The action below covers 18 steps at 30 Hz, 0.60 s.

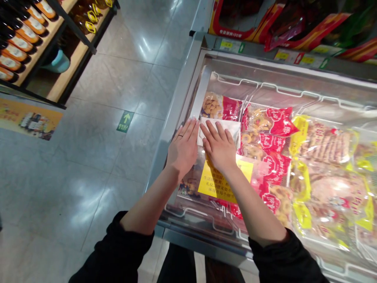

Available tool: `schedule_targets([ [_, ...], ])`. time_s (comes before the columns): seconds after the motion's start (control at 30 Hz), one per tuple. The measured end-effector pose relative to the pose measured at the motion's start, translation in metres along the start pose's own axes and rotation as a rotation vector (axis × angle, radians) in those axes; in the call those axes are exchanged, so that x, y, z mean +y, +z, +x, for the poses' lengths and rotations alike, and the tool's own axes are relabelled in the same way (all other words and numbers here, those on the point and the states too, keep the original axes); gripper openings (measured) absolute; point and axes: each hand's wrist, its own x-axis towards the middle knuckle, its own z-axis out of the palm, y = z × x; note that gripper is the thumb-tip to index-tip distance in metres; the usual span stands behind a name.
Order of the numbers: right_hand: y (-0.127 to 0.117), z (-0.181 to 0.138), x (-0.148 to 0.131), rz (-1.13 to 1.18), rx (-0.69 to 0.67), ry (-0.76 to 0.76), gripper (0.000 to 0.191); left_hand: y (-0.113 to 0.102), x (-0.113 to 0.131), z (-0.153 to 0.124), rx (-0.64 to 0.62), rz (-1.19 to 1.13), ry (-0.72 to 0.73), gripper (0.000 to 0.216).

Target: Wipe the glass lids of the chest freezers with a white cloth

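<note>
My right hand (219, 147) lies flat with its fingers apart on a folded white cloth or tissue (235, 126), pressing it onto the glass lid (226, 65) of a chest freezer. Just left of it, my left hand (184, 144) rests flat on the lid's edge frame, fingers stretched out and a ring on one of them. Below my right hand a yellow printed sign (210, 184) sits on the glass, partly hidden by my forearm. Under the glass lie red bags of frozen food (279, 120).
Yellow-edged bags of frozen meat (326, 145) fill the freezer's right side. Red product boxes (235, 33) stand behind it on a ledge with price tags (231, 45). At the left is a shelf with bottles (17, 43). A green exit sticker (125, 121) marks the tiled floor (118, 78).
</note>
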Motion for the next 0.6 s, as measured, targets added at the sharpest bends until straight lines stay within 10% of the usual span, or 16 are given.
schedule_targets([
  [0.27,0.012,-0.047,-0.021,-0.008,0.05,0.066,0.057,-0.006,0.004,-0.004,-0.006,-0.014,0.024,0.064],
  [0.6,0.013,-0.007,-0.022,0.06,0.095,0.115,0.058,0.002,-0.001,-0.005,0.052,-0.048,0.033,0.062],
])
